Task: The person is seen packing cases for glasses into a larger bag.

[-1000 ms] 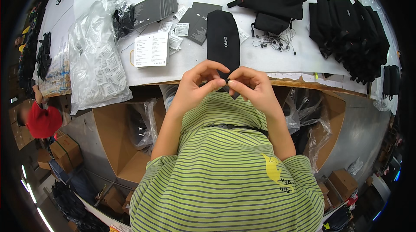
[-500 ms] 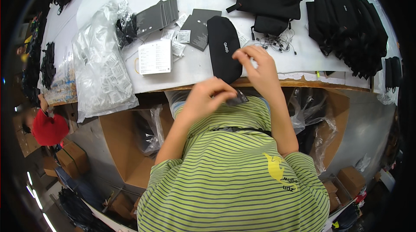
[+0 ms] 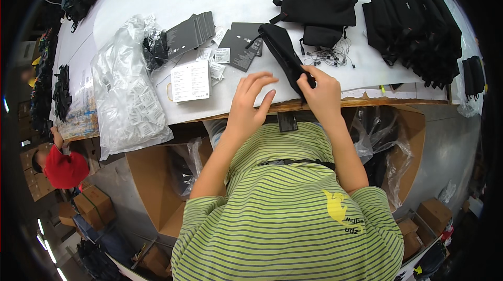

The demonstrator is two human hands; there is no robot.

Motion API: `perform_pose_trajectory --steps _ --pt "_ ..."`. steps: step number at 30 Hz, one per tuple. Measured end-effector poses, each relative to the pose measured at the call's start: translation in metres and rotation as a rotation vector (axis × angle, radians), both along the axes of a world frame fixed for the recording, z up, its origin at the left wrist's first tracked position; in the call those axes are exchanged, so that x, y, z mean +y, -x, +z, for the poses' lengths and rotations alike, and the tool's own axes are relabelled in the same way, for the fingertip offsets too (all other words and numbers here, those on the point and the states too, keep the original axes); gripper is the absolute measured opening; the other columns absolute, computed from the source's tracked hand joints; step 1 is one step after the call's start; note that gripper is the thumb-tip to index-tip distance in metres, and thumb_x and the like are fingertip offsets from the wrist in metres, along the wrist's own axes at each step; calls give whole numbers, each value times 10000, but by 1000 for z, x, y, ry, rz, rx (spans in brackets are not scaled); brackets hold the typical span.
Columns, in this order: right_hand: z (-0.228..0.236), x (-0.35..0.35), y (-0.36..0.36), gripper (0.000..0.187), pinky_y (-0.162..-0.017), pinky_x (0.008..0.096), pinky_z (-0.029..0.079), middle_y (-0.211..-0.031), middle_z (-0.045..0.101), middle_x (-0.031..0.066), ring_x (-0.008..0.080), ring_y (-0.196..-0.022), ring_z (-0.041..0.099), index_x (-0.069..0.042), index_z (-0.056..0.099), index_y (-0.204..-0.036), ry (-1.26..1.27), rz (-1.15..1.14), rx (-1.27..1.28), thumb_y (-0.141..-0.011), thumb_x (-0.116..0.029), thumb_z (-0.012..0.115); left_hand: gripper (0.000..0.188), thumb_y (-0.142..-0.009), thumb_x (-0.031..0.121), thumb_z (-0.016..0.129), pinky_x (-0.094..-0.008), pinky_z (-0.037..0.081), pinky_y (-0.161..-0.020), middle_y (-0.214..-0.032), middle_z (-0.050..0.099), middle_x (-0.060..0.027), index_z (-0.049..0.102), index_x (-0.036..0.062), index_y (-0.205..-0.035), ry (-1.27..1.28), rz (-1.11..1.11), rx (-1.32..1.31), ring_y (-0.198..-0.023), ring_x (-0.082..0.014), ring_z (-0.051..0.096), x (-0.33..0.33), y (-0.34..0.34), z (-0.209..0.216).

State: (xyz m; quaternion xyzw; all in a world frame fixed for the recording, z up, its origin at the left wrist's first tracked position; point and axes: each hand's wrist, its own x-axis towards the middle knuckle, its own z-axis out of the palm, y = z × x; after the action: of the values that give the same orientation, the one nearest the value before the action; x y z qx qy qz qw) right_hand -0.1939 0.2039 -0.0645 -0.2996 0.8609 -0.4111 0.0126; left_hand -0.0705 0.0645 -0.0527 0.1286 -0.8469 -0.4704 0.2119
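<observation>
A slim black zippered pouch stands tilted on its edge near the front of the white table. My right hand pinches its near right edge between thumb and fingers. To the left of the pouch, my left hand is raised with fingers apart and nothing in it. A small dark tag hangs below the table edge by the pouch's near end; what it is fixed to cannot be seen. Left of the pouch lie dark grey cards, white printed labels and a stack of white printed sheets.
A clear plastic bag of labels overhangs the front left edge. Beyond lie a grey card stack, black bags and tangled black strings. Black pouches pile at right. Cardboard boxes stand below; a person in red is at left.
The pouch has gone from lying flat to tilted on its edge, now in my right hand's grip. My left hand has opened and risen away from the small dark tag, which now hangs down.
</observation>
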Motion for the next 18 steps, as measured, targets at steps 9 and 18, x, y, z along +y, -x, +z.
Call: perform_pose_trajectory --steps 9,18 --pt "38 25 -2 192 -581 316 504 -814 678 122 258 -620 639 -36 677 -971 18 186 -56 -814 -107 592 388 -676 79 720 -366 291 -901 -1097 588 36 656 166 -1048 735 -18 114 -1051 -206 464 -4 22 -7" --pt "47 29 -4 171 -578 325 503 -791 669 121 261 -624 636 -26 671 -935 8 289 2 -798 -100 599 254 -666 61 691 -348 456 -820 -912 614 -24 640 68 -915 710 -226 230 -914 -218 571 -21 23 8"
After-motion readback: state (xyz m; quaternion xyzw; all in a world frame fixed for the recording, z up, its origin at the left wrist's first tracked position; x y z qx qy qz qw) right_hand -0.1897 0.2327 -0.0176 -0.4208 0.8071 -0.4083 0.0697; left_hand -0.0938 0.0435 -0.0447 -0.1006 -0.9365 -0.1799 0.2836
